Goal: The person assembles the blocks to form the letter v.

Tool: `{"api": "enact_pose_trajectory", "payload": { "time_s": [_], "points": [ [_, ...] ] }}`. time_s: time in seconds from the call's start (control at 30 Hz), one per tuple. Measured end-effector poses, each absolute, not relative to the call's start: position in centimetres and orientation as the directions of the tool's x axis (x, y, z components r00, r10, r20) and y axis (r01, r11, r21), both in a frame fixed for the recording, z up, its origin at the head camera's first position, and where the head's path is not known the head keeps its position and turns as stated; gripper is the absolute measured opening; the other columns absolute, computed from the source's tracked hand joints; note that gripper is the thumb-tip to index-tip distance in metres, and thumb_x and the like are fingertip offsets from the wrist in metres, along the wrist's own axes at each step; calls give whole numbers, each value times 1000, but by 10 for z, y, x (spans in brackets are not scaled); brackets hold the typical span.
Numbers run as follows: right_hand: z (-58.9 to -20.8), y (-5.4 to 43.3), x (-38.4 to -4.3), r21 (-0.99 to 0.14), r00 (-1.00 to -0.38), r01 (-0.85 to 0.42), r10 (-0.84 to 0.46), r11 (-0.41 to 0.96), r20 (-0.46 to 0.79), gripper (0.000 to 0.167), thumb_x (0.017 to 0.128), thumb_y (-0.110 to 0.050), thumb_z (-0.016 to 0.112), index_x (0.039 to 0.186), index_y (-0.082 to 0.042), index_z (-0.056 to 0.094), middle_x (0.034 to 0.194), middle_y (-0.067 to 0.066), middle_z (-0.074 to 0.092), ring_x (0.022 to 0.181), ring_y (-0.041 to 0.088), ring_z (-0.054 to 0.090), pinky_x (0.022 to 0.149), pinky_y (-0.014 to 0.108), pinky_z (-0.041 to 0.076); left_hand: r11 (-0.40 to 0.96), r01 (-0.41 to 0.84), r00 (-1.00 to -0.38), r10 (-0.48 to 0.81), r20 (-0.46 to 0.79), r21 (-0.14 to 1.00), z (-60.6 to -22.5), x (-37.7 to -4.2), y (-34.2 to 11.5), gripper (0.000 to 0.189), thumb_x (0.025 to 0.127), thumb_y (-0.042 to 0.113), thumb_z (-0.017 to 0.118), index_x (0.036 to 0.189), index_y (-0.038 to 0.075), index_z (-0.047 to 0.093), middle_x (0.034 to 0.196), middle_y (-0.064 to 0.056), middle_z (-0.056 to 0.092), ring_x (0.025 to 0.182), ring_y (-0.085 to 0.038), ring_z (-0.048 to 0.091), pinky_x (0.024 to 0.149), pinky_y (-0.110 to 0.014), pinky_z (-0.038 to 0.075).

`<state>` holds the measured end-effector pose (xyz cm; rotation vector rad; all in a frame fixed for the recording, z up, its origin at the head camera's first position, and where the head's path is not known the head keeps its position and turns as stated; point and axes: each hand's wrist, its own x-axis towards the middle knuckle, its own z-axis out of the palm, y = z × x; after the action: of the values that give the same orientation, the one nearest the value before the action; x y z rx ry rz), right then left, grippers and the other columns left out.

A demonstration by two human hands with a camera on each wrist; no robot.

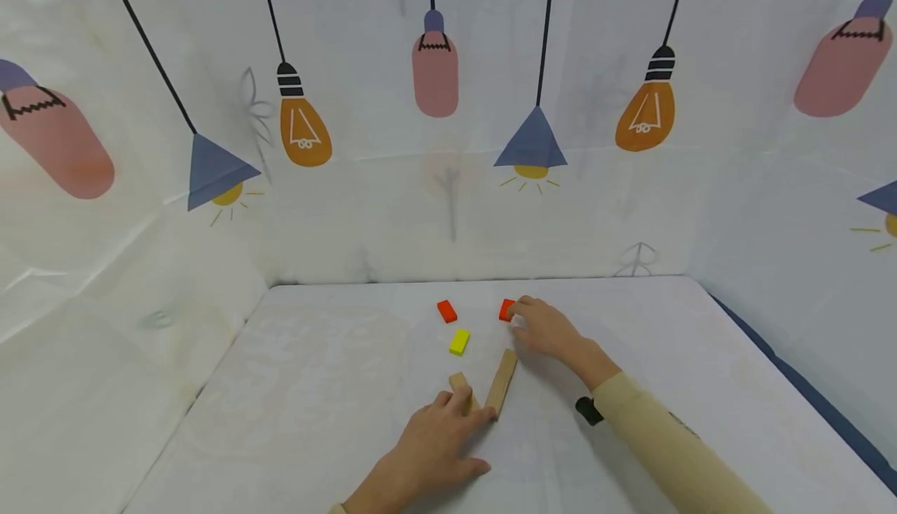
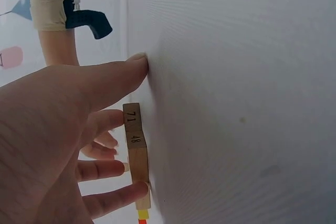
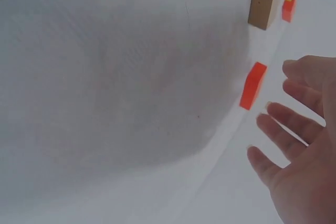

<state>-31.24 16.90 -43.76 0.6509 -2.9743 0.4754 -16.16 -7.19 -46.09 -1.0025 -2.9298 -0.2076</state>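
My left hand (image 1: 433, 444) rests its outstretched fingers on two wooden blocks, the left one (image 1: 457, 381) and the right one (image 1: 501, 383), which form a V on the table. Their near ends carry the numbers 71 and 48 in the left wrist view, where the thumb stands apart from them. Beyond the V, a red block (image 1: 506, 310) lies by the fingertips of my right hand (image 1: 550, 331). The right wrist view shows that hand's fingers spread, with a gap between them and the red block (image 3: 253, 86). A yellow block (image 1: 459, 342) and another red block (image 1: 447, 311) lie to the left.
The white table (image 1: 315, 389) meets a hanging sheet (image 1: 371, 210) printed with lamps at its back edge. Sheets also rise at both sides. A black wrist mount (image 1: 589, 410) sticks out from the right sleeve (image 1: 666, 436).
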Motion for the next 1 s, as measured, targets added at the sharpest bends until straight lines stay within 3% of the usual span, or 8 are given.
{"api": "enact_pose_trajectory", "payload": {
  "time_s": [0.23, 1.0],
  "points": [
    [-438, 174, -321, -287, -888, -459, -425, 841, 176, 28, 92, -13, 64, 119, -7, 66, 122, 13, 63, 115, 33, 61, 98, 50, 50, 780, 614, -790, 607, 90, 120, -459, -161, -73, 63, 82, 61, 70, 138, 42, 51, 133, -1, 48, 100, -17, 50, 66, -26, 46],
    [-449, 183, -335, -430, -935, -354, -332, 830, 128, 32, 95, -15, 60, 125, -4, 62, 134, 16, 57, 127, 36, 53, 110, 53, 41, 799, 583, -808, 590, -1, 148, -461, -164, -70, 64, 82, 62, 70, 140, 44, 50, 136, -1, 46, 100, -17, 48, 69, -28, 47]
  ]
}}
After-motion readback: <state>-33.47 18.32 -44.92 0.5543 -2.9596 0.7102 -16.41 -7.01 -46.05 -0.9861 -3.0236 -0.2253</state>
